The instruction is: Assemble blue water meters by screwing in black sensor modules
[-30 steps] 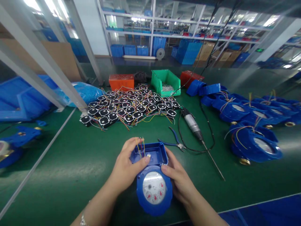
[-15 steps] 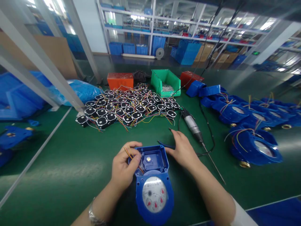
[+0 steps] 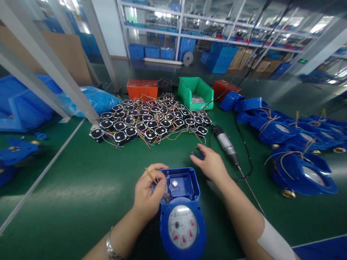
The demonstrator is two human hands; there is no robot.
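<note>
A blue water meter (image 3: pixel 182 231) with a white dial lies on the green mat right in front of me. Its square box (image 3: pixel 189 177) at the far end stands open, with a brass screw inside. My left hand (image 3: pixel 149 193) rests at the box's left edge, thumb and fingers pinched on thin red, yellow and orange wires (image 3: pixel 150 174) that come out of it. My right hand (image 3: pixel 210 164) lies just beyond the meter to the right, fingers curled over blue-handled pliers. Only the pliers' dark tip (image 3: pixel 194 154) shows.
An electric screwdriver (image 3: pixel 227 145) with a black cord lies right of my right hand. Behind are a heap of black modules (image 3: pixel 151 122) with coloured wires, an orange box (image 3: pixel 142 88), a green bin (image 3: pixel 189 99) and a red bin (image 3: pixel 226 87). Several blue meters (image 3: pixel 298 169) lie at the right.
My right hand left the meter's side, reached out to the pliers and closed over them. My left hand moved from the brass screw to pinch the wires.
</note>
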